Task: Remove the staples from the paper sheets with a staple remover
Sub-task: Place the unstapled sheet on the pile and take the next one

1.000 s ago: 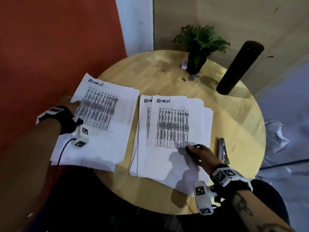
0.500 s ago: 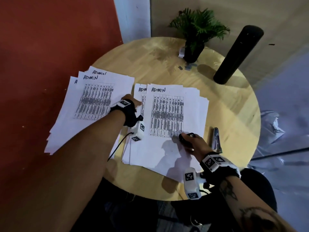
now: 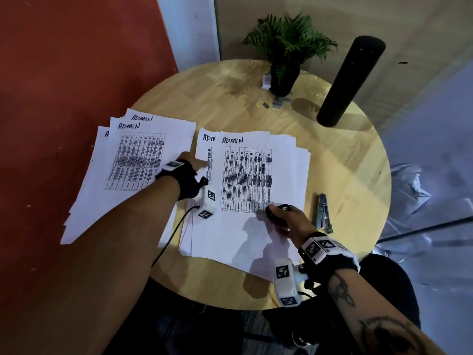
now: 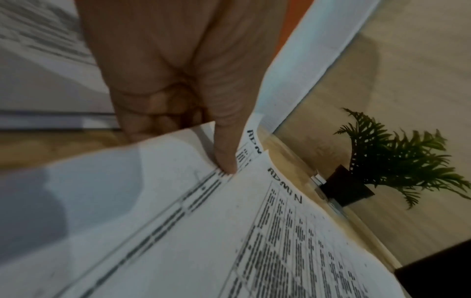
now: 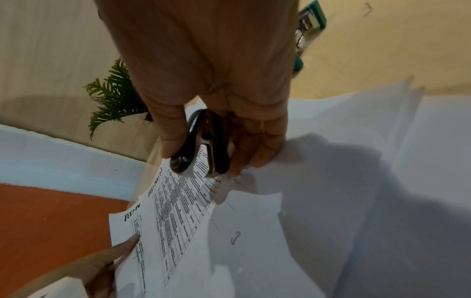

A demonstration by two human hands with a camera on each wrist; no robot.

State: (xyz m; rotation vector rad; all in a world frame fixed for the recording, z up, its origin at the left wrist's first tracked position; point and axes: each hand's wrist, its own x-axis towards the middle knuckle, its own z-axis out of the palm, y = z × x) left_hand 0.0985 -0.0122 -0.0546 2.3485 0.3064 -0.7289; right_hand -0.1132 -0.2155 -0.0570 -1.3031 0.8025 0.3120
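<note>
- The right hand (image 3: 286,221) holds a small black-and-chrome staple remover (image 5: 201,145), grip pinching it between thumb and fingers, at 5 o'clock on the round pale wooden surface (image 3: 345,160).
- The remover's long axis runs toward 11 o'clock, its tip resting on the middle stack of white printed paper sheets (image 3: 256,180).
- The left hand (image 3: 190,166) presses that stack's 9 o'clock edge with its forefinger; other fingers curled.
- A second white paper stack (image 3: 122,175) lies at 9 o'clock.
</note>
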